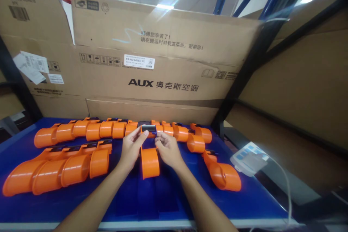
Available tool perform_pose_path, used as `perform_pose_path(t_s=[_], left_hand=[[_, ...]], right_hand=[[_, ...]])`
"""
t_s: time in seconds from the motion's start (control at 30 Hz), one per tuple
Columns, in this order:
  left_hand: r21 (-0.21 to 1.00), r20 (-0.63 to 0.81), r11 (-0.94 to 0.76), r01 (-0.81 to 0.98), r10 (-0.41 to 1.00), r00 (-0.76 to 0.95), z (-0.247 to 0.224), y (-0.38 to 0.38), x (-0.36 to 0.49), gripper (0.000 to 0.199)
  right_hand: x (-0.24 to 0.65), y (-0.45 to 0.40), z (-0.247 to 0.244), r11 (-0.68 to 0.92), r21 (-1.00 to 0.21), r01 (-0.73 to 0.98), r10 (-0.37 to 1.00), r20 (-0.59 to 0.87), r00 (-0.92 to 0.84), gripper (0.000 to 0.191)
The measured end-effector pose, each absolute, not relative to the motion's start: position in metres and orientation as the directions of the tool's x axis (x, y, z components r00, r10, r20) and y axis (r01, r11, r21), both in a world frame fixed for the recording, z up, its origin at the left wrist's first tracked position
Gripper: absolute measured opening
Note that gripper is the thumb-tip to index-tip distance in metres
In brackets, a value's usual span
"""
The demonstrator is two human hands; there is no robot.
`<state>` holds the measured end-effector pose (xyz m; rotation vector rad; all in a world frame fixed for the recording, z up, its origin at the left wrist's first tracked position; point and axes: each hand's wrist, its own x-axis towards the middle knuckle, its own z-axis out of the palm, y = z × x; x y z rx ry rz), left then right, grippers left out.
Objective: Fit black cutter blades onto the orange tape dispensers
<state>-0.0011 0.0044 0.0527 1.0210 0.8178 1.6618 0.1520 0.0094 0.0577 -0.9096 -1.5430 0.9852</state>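
Note:
Both hands are together over the middle of the blue table. My left hand (133, 145) grips the dark upper part of an orange piece (150, 163), its thumb lying on the front near a ribbed black strip. The round orange cup of this piece hangs below, between my wrists. My right hand (168, 148) is at the right edge of the same dark part, fingers bent and pinched together; whether something small is between them is too small to tell. Behind the hands, a dark flat object (144, 123) partly shows among a row of orange pieces (94, 130).
More orange pieces lie on the blue table (122, 206) at front left (76, 168) and right (231, 177). A white box with a cable (249, 158) sits at the right edge. Cardboard (163, 69) stands behind, between dark frame posts.

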Motion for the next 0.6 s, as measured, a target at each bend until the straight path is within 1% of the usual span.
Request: perform_pose_path(t_s=[0.33, 0.5, 0.6], left_hand=[[0.888, 0.252, -0.293, -0.354, 0.955, -0.157, 0.0515, 0.0049, -0.0015, 0.050], [0.887, 0.273, -0.299, -0.353, 0.954, -0.122, 0.0524, 0.0040, -0.0004, 0.047], [0.881, 0.261, -0.290, -0.374, 0.957, -0.128, 0.0535, 0.0039, 0.0001, 0.046]], right_hand=[[0.1529, 0.0110, 0.0544, 0.385, -0.920, 0.070, 0.913, 0.368, -0.175, 0.012], [0.1535, 0.0101, 0.0535, 0.417, -0.903, 0.098, 0.904, 0.401, -0.148, 0.010], [0.1529, 0.0098, 0.0550, 0.416, -0.905, 0.082, 0.906, 0.405, -0.127, 0.010]])
